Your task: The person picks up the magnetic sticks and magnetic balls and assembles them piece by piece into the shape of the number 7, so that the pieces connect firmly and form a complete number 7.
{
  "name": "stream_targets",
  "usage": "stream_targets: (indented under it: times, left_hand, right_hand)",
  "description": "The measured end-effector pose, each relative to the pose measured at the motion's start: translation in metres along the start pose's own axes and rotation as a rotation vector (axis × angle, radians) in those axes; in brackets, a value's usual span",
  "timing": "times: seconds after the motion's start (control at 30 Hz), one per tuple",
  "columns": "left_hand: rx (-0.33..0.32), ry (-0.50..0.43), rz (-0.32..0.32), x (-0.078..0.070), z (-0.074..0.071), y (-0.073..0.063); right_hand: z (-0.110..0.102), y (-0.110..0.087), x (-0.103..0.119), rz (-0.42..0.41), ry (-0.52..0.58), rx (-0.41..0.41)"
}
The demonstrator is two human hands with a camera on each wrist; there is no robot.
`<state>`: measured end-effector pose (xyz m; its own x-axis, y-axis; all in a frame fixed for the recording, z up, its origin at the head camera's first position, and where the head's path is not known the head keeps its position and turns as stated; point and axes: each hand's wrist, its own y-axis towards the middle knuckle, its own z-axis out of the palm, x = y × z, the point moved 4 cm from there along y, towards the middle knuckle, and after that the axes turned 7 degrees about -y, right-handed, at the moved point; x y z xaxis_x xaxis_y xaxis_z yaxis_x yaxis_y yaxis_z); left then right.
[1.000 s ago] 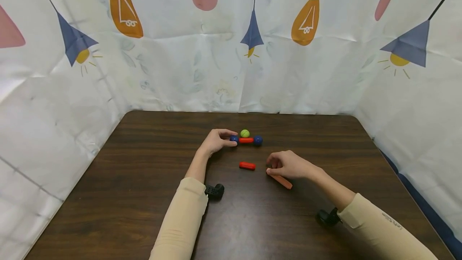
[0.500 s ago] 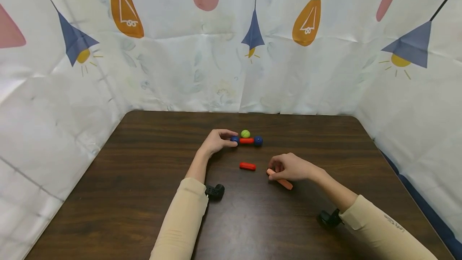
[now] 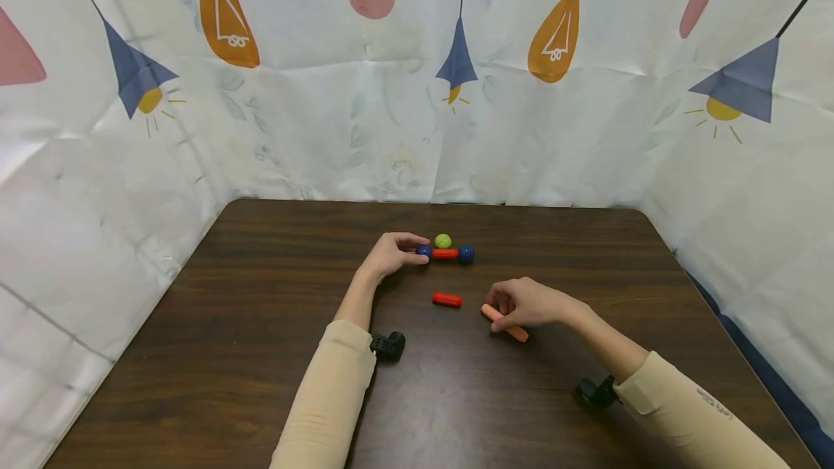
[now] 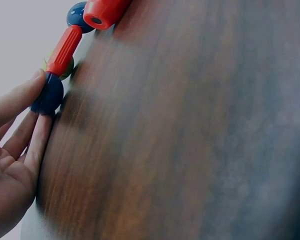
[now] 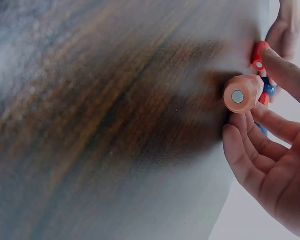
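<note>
At the far middle of the brown table [image 3: 260, 353], the left hand [image 3: 389, 255] is pinching the left blue ball [image 4: 48, 96] between thumb and fingers; a red bar [image 3: 445, 253] is joining it to the right blue ball [image 3: 465, 254], and a green ball [image 3: 443, 240] is sitting just beyond; a loose red rod [image 3: 446, 300] is lying nearer, between the hands; right of that, an orange rod [image 5: 249, 89] is lying slantwise, the right hand [image 3: 529, 302] spanning it with bent, part-open fingers on the far side and the thumb towards the near left; whether it is being gripped firmly, this inspector is not able to tell. In judgement, the orange rod is looking light, stiff, smooth and hardly fragile; mid-length is offering the soundest hold, keeping its pale end disc [image 5: 237, 97], possibly a magnet, uncovered; the ball joints are probably parting under sideways strain. Fingers are covering part of the left blue ball; the green ball is mostly hiding in the left wrist view, whose top edge is cutting off the loose red rod.
</note>
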<state>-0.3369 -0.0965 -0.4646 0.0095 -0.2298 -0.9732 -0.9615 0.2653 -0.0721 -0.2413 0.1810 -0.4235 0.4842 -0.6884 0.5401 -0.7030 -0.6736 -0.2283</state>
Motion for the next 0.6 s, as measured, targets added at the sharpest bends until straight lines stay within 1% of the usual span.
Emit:
stream_targets:
  times: [0.1, 0.3, 0.5, 0.6]
  left_hand:
    - [-0.001, 0.002, 0.005, 0.0003, -0.0004, 0.0006]
    - [0.001, -0.009, -0.008, 0.0011, -0.0009, 0.0007]
    - [0.007, -0.019, -0.008, -0.0001, -0.0004, -0.001]
    - [0.007, -0.023, -0.006, -0.0004, -0.0001, -0.0008]
  right_hand:
    - [-0.0009, -0.0011, 0.0002, 0.009, -0.01, 0.003]
    - [-0.0026, -0.0031, 0.0014, 0.03, -0.03, 0.008]
    - [-0.001, -0.0022, -0.0007, 0.066, -0.028, 0.025]
    - [-0.0006, -0.002, -0.0012, 0.068, -0.027, 0.038]
